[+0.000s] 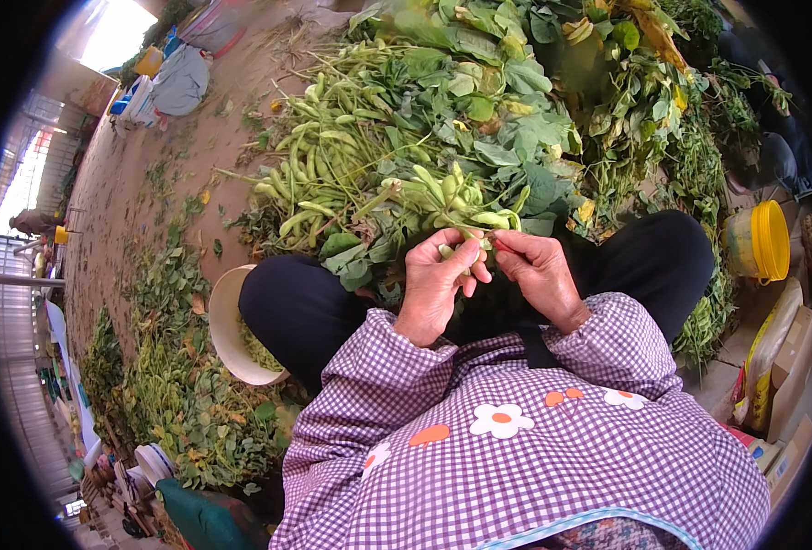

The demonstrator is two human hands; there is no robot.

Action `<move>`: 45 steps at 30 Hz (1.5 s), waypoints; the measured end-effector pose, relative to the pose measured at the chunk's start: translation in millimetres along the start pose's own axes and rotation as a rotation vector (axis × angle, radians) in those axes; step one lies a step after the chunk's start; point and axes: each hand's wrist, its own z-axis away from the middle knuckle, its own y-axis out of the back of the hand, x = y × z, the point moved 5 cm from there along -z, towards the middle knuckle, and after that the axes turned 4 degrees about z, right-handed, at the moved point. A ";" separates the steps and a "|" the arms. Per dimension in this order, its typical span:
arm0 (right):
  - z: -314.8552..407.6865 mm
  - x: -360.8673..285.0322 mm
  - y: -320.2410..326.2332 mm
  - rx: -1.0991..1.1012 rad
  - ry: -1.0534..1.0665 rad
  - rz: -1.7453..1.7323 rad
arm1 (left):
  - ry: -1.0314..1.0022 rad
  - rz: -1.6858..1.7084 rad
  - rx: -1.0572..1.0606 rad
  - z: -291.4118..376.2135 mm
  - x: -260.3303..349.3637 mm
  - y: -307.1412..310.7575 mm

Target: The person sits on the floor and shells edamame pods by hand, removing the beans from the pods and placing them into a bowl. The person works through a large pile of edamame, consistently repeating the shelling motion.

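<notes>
Before my knees, my left hand point(443, 271) grips a stem with a cluster of green soybean pods point(454, 196), which points away from me. Some pale pods also show between its fingers. Close against it, my right hand point(540, 271) has thumb and forefinger pinched together at the stem's near end. A small red thing point(498, 245) shows between those fingertips, mostly hidden, so I cannot tell what it is. Just beyond lies a heap of cut soybean plants point(337, 148), pods to the left and leaves to the right.
Beside my left knee stands a white bucket point(223, 323) with green pods or beans inside. More plants point(192, 405) lie behind it on the earthen floor point(110, 227). At right are a yellow bucket point(767, 240) and cardboard point(791, 371). Further containers point(148, 100) stand at far left.
</notes>
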 end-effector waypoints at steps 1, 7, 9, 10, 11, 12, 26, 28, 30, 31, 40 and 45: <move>-0.7 1.0 -1.0 -0.028 -0.021 -0.013 | 0.002 0.004 -0.018 0.4 -0.8 2.6; -6.9 5.7 0.4 0.003 -0.086 -0.085 | 0.103 0.206 -0.100 -1.3 -9.4 -1.8; -12.9 13.4 -7.9 -0.014 -0.072 -0.092 | 0.064 0.344 -0.107 0.8 -9.9 5.2; -14.0 11.4 -9.6 -0.004 -0.045 -0.057 | 0.081 0.418 -0.129 0.8 -11.4 8.5; -14.5 9.7 -8.6 0.005 -0.018 -0.022 | 0.099 0.492 -0.149 0.6 -13.4 9.3; -15.2 12.8 -5.9 0.026 -0.037 0.006 | 0.095 0.537 -0.142 1.0 -12.9 7.4; -8.3 7.9 -7.0 0.074 0.198 0.412 | -0.141 0.190 0.184 3.4 -9.5 16.4; -7.5 11.5 -9.1 0.049 0.163 0.410 | -0.125 0.161 0.201 8.5 -9.4 22.8; -4.7 11.5 -9.6 -0.035 0.098 0.378 | -0.101 0.169 0.158 7.8 -11.7 24.4; -2.6 11.1 -8.2 -0.100 0.068 0.353 | -0.081 0.181 0.132 7.7 -12.4 23.0; -50.6 -55.6 33.8 0.096 0.095 0.255 | -0.037 0.107 0.046 10.5 -11.3 25.7; -71.8 -27.9 13.7 0.061 0.275 0.597 | 0.029 0.059 0.003 9.0 -12.2 24.5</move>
